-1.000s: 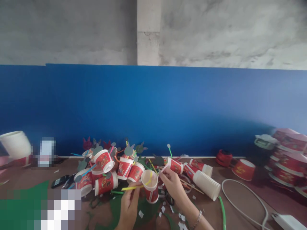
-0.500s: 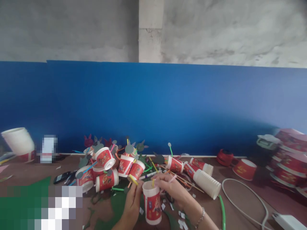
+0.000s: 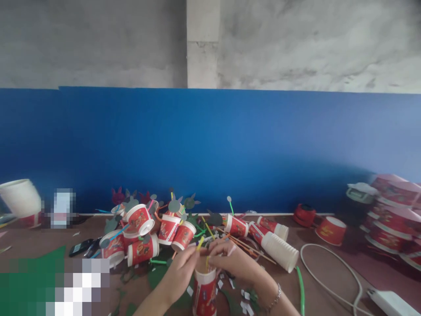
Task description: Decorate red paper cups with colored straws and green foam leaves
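Upright on the table stands a red printed paper cup [image 3: 204,295] with a white rim, its lower end cut off by the frame's bottom edge. My left hand [image 3: 180,268] is closed over the cup's left side, pinching a yellow drinking straw [image 3: 200,243] whose end sticks up past the fingers. From the right, my right hand [image 3: 232,260] reaches over the rim, its fingers closed on a yellow straw length inside the cup mouth. Whether both yellow parts belong to one straw I cannot tell. Something pale pink shows at my right knuckles.
Decorated paper cups [image 3: 143,249] with straws and grey discs pile up at left. A nested cup stack [image 3: 279,251] lies at right, near wooden sticks [image 3: 255,246]. White paper scraps [image 3: 246,305], a green straw [image 3: 300,289], a white cable [image 3: 329,248] and an adapter [image 3: 391,303] surround the work.
My left hand has moved up and right to the cup's rim, bringing its yellow straw end closer to the right hand. The cup sits lower in view.
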The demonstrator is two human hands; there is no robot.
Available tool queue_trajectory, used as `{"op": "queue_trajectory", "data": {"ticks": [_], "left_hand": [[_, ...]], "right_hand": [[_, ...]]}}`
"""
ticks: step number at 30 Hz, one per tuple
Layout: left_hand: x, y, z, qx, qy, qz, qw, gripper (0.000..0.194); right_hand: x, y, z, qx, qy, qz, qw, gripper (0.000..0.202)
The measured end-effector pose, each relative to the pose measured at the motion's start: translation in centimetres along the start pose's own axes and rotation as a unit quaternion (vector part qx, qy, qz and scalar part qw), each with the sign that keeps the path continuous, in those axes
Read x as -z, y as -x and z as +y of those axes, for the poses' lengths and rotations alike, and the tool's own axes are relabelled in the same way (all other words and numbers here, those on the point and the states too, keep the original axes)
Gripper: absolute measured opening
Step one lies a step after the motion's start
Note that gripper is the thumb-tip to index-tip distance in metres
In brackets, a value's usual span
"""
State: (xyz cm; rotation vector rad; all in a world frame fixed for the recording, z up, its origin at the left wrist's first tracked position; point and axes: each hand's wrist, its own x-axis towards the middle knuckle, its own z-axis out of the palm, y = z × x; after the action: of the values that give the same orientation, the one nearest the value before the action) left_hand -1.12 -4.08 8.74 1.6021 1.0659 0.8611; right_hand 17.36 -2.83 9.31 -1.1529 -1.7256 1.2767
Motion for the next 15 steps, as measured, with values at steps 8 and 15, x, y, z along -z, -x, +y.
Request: {"op": "queue_trajectory", "data": {"ticks": [8, 15], "left_hand": [[-0.1, -0.8, 1.1, -0.042, -0.004, -0.113, 0.993, 0.033], [-1.1, -1.4, 1.7, -0.050, 0.101, -0.103, 0.988, 0.036]], "right_hand": [[0.5, -0.1, -0.3, 0.040, 0.019, 0.066, 0.997, 0.012], [0.0, -0.3, 0.1, 0.020, -0.093, 0.106, 0.990, 0.006]]}}
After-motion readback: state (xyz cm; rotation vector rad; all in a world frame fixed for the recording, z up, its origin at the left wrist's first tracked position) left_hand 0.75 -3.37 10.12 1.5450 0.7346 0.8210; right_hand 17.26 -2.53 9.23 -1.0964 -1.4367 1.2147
